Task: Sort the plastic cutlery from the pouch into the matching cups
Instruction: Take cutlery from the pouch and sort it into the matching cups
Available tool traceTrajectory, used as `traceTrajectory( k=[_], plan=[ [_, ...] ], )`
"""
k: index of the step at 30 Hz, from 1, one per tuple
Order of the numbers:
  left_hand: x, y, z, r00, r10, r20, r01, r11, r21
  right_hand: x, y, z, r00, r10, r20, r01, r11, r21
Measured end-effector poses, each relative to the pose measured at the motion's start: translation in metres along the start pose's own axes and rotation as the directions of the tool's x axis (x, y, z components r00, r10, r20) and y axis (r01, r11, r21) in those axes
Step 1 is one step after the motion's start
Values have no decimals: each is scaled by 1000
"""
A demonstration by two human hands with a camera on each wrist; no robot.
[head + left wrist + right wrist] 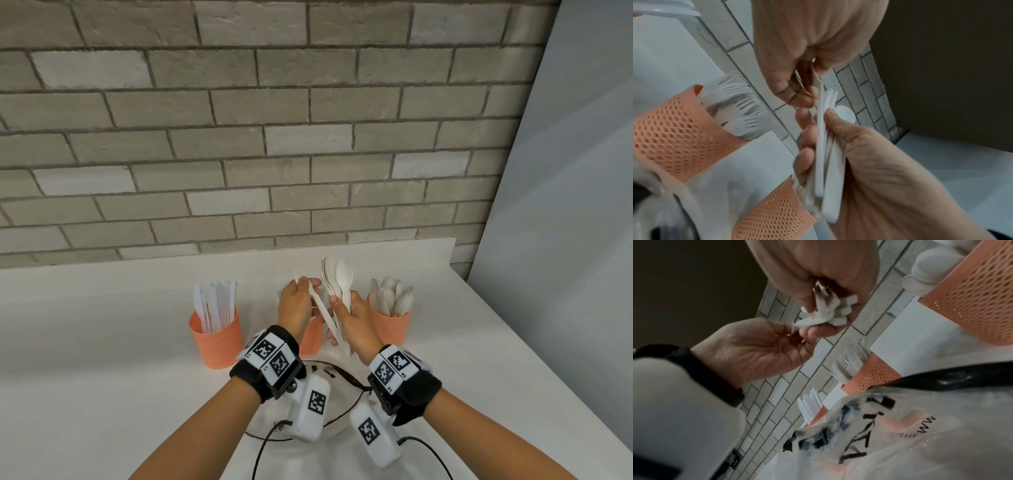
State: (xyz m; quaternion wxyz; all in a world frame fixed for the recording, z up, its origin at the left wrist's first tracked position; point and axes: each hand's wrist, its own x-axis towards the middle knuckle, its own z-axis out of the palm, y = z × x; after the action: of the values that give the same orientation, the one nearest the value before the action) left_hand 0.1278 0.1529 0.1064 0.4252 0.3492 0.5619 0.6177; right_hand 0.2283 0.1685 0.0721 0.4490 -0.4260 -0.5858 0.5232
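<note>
My right hand [342, 303] grips a bundle of white plastic cutlery [337, 286], spoon bowls and fork tines pointing up. My left hand [305, 287] pinches one long thin white piece [320, 306] that lies slanted against the bundle; its kind is hard to tell. In the right wrist view the bundle's handle ends [836, 311] stick out below my right hand's curled fingers [813, 334]. Three orange mesh cups stand behind: the knife cup [215, 339], the fork cup [674, 134], mostly hidden by my hands in the head view, and the spoon cup [390, 325].
The clear pouch [900, 426], with black trim and lettering, lies on the white counter [102, 342] under my wrists. A grey brick wall [274, 137] rises right behind the cups. A pale panel [565, 240] closes off the right side.
</note>
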Motion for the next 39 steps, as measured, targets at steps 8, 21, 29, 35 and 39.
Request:
traceTrajectory(
  k=[8, 21, 29, 35, 39],
  plan=[
    [10, 17, -3, 975, 165, -152, -169, 986, -11, 0, -3, -16, 998, -17, 56, 20, 998, -52],
    [31, 33, -5, 977, 169, 130, -205, 907, 368, 6, 7, -33, 964, -200, 177, 235, 950, -206],
    [33, 49, -12, 950, 57, 307, -236, 776, 585, 7, 7, -43, 942, -267, 205, 332, 836, -436],
    [39, 41, -12, 921, 335, 198, -371, 606, 703, 6, 6, -43, 931, -302, 207, 363, 688, -629],
    [40, 38, -13, 972, 234, 36, -227, 879, 420, 5, 3, -42, 915, -326, 238, 396, 612, -684]
  ],
)
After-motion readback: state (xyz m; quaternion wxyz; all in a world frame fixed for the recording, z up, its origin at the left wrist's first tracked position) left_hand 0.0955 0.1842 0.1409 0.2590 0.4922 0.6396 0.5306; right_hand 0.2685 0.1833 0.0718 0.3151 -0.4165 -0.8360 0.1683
